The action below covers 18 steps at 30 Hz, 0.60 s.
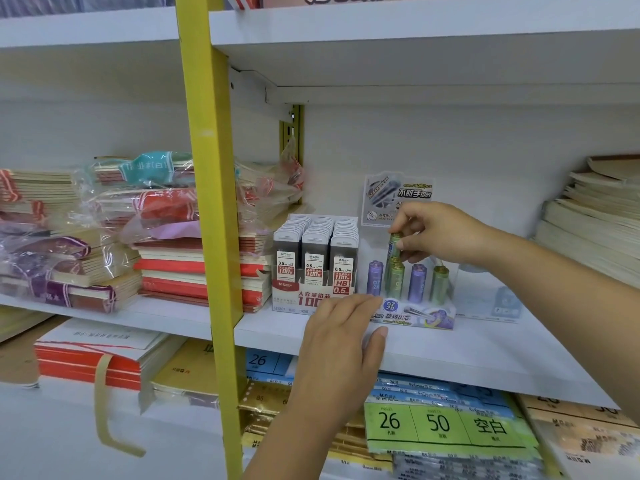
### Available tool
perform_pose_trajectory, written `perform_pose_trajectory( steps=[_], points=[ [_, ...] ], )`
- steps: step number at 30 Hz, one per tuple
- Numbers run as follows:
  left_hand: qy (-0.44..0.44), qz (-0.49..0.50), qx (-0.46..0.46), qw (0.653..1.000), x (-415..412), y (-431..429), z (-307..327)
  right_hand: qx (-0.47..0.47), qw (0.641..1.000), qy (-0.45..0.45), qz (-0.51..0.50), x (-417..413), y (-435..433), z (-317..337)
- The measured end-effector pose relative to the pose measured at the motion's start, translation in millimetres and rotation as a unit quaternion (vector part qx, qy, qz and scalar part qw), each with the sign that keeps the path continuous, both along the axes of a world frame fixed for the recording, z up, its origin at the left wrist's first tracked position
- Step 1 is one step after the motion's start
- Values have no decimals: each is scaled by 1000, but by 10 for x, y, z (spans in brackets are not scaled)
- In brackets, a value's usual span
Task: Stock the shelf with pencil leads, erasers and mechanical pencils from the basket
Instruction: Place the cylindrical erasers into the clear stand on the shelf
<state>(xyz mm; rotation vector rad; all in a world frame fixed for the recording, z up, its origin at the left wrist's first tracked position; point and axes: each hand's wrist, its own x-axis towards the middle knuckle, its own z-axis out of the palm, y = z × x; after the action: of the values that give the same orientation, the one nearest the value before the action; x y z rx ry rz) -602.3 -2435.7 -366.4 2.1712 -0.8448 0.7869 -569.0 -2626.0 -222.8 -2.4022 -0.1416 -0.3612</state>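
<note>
Left hand (343,344) comes up from the bottom centre of the frame, palm down and fingers straight and close together. Its fingertips reach the front left corner of the lead display tray (422,315), and the thumb lies on the white shelf board (467,358). It grips nothing.

Right hand (440,233) enters from the right edge and is curled. Thumb and fingertips pinch the cap end of a green lead tube (394,244), held tilted just above the tray.

Purple and green tubes (417,282) stand upright in the tray at mid-frame, with its header card (398,195) behind them. Touching the tray's left side is a box of 0.5 HB lead cases (313,265), packed in three rows. Left of that, past the yellow upright (211,202), lie stacks of wrapped notebooks (104,237).
</note>
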Motion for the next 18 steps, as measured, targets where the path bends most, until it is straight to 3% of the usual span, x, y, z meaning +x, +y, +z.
perform_pose_trajectory(
  steps=[6,13,16,18],
  points=[
    [-3,1,1,1000,3,4,3,-66,998,12,-11,64,-5,-90],
    [8,-14,14,1000,10,35,22,-49,995,80,-21,19,4,-42],
    [11,-36,-22,999,-52,69,2,-74,993,-75,-43,-186,71,-53],
    [-3,-31,-60,998,-185,134,-41,8,978,-209,2,-517,185,-141]
  ],
)
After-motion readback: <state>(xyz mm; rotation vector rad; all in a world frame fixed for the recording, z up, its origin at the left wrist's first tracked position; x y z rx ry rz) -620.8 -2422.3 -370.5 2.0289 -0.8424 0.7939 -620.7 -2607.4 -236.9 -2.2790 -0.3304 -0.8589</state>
